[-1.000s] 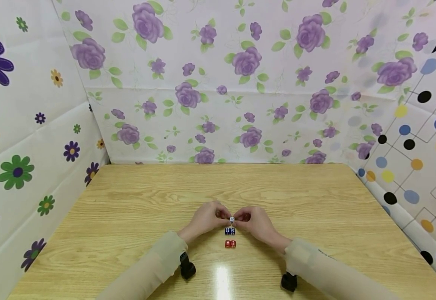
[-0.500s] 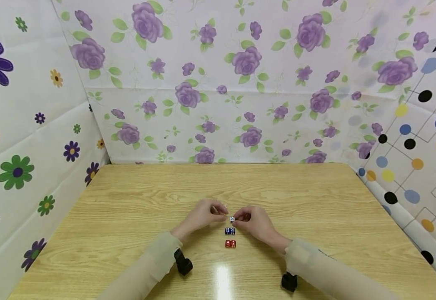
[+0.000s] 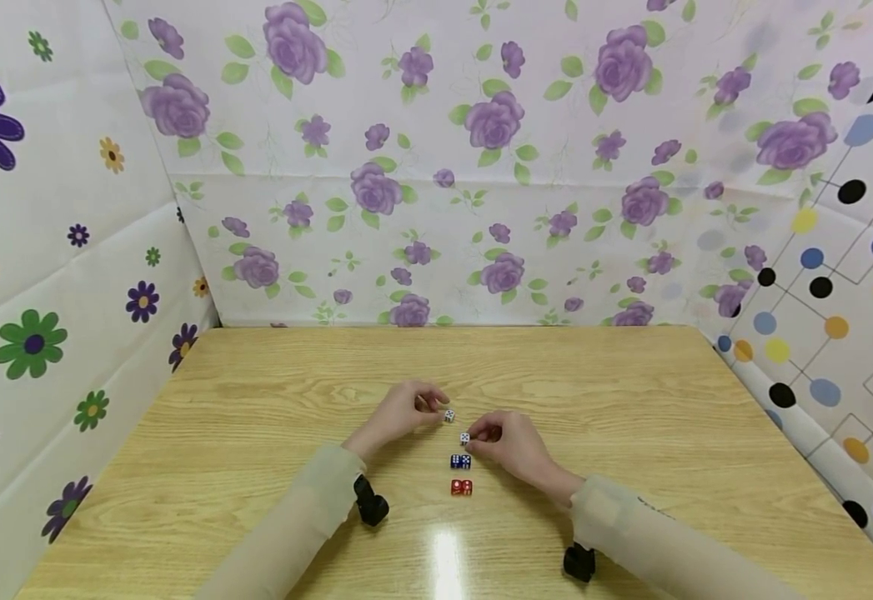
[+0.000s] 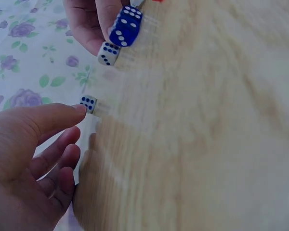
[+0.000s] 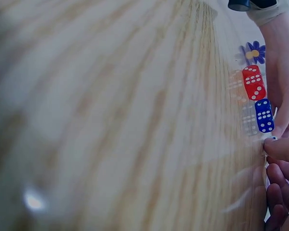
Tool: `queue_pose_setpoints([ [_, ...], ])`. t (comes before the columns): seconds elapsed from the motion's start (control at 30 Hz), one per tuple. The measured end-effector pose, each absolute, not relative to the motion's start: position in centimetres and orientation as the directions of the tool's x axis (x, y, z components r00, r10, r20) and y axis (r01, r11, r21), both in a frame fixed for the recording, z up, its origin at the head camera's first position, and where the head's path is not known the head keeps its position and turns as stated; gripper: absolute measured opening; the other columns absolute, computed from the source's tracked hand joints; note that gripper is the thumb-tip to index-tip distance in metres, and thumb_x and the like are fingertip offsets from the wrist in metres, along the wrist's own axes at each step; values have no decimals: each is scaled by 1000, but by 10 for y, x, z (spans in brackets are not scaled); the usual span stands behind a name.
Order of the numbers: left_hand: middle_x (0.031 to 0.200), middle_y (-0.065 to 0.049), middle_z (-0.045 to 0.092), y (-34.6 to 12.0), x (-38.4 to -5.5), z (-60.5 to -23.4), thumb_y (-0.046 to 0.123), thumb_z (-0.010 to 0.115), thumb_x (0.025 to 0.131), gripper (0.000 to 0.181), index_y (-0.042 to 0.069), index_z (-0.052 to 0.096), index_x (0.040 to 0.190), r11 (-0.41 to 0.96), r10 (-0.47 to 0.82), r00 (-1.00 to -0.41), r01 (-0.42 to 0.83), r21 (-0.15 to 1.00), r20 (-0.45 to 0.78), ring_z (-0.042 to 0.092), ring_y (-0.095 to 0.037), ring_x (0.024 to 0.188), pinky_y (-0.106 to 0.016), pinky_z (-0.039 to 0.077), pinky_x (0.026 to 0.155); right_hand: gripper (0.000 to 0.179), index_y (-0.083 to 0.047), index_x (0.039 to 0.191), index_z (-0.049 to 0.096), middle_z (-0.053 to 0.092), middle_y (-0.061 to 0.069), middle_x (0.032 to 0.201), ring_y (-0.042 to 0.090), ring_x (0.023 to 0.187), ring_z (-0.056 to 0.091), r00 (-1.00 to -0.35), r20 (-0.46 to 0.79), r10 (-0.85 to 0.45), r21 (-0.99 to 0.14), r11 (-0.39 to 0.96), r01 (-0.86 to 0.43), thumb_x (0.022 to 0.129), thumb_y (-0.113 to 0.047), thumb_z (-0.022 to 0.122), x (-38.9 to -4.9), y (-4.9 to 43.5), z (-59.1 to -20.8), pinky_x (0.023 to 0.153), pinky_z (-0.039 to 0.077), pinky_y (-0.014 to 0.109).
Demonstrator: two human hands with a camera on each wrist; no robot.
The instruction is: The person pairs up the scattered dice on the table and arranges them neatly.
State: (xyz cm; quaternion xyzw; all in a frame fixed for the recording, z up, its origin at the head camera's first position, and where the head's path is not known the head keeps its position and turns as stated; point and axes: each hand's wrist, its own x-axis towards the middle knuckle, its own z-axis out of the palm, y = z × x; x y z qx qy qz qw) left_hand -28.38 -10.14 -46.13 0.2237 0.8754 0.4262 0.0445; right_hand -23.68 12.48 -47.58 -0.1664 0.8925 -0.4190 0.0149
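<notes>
Dice lie mid-table in head view. My right hand (image 3: 514,450) pinches a white die (image 3: 464,438) with thumb and index finger, just beyond a pair of blue dice (image 3: 460,462) standing side by side. Farther back and slightly left sits another white die (image 3: 449,415). My left hand (image 3: 403,414) is beside it, fingers parted and holding nothing; in the left wrist view the thumb tip is right at that die (image 4: 88,103). A pair of red dice (image 3: 462,487) stands nearest the front. In the right wrist view my fingers largely hide the pinched die.
The dice rest on a wood-grain table (image 3: 271,367). A purple-flowered cloth (image 3: 436,250) hangs behind it, with patterned cloths at both sides. Black wrist cameras (image 3: 371,502) are strapped to both wrists, and light glares off the table's front.
My left hand has let go of the nearer white die and moved back and left to the farther one, which now shows fully. The right hand has stayed in place.
</notes>
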Motion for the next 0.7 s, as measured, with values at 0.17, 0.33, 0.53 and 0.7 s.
queue_pose_setpoints([
  [0.17,88,-6,70,-99,-285,-465,6,75,85,21,8,74,106,539,447,-887,371,757,116,59,-10,76,-22,50,70,8,-18,89,75,68,-6,80,8,72,58,-944,111,-311,-753,594,-284,83,-19,80,-236,125,-475,63,47,21],
  [0.33,88,-6,70,-96,-283,-464,5,75,84,18,8,75,102,545,459,-880,387,744,121,59,-10,77,-21,49,71,8,-18,89,76,69,-7,79,8,71,59,-941,114,-317,-752,592,-290,83,-19,80,-236,125,-474,63,48,20],
  [0.53,89,-6,71,-95,-282,-462,5,76,84,14,7,76,98,549,457,-881,387,740,121,60,-10,78,-20,49,70,8,-19,89,75,68,-7,78,7,70,59,-938,119,-327,-748,591,-301,83,-19,80,-236,126,-475,62,48,20],
  [0.7,88,-5,71,-96,-282,-465,6,76,84,12,8,76,96,547,470,-873,406,732,133,59,-9,78,-21,49,71,7,-20,89,75,68,-7,78,7,70,59,-937,116,-330,-747,592,-301,83,-19,80,-236,126,-474,62,48,20],
])
